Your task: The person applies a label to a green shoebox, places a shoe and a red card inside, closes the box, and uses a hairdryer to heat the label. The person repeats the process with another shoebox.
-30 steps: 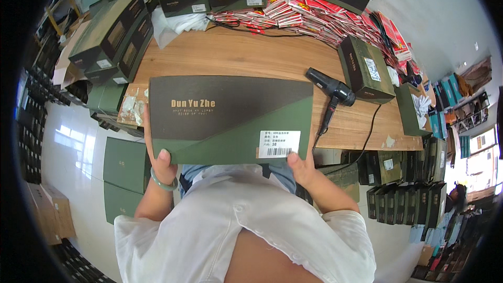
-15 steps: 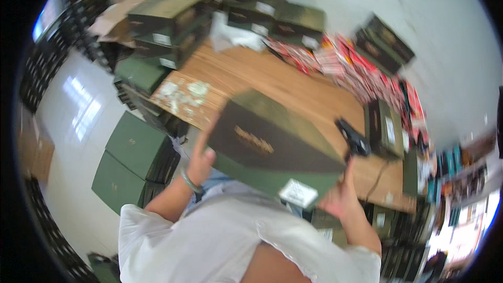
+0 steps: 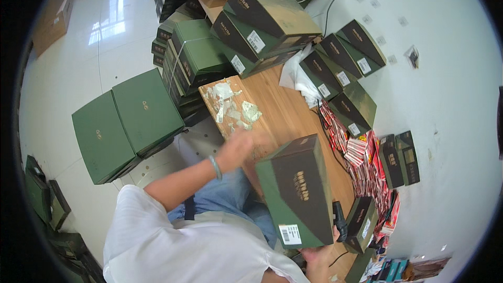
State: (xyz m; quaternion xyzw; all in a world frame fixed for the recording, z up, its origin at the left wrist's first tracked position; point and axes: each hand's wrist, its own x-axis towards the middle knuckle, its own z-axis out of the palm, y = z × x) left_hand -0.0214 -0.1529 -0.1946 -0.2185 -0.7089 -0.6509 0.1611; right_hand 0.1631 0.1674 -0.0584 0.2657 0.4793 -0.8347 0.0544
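A green and dark brown cardboard box (image 3: 291,194) is tilted over the near edge of the wooden table (image 3: 280,110), a white label at its lower corner. My right hand (image 3: 319,254) grips the box's lower right end; part of its fingers is hidden behind it. My left hand (image 3: 238,149), with a bracelet at the wrist, is off the box, above the table edge near torn pale scraps of paper (image 3: 225,102). Motion smears its fingers. Just right of the box lies a black handheld device (image 3: 339,222), partly covered.
Similar boxes (image 3: 262,21) are stacked on the table's far left and along the wall (image 3: 346,68). Red and white printed packets (image 3: 361,162) are heaped along the table's back. Two green boxes (image 3: 126,120) stand to the left, above the tiled floor (image 3: 94,63).
My left hand has let go of the box and moved toward the paper scraps. The box has turned more upright in my right hand. The whole view has swung left.
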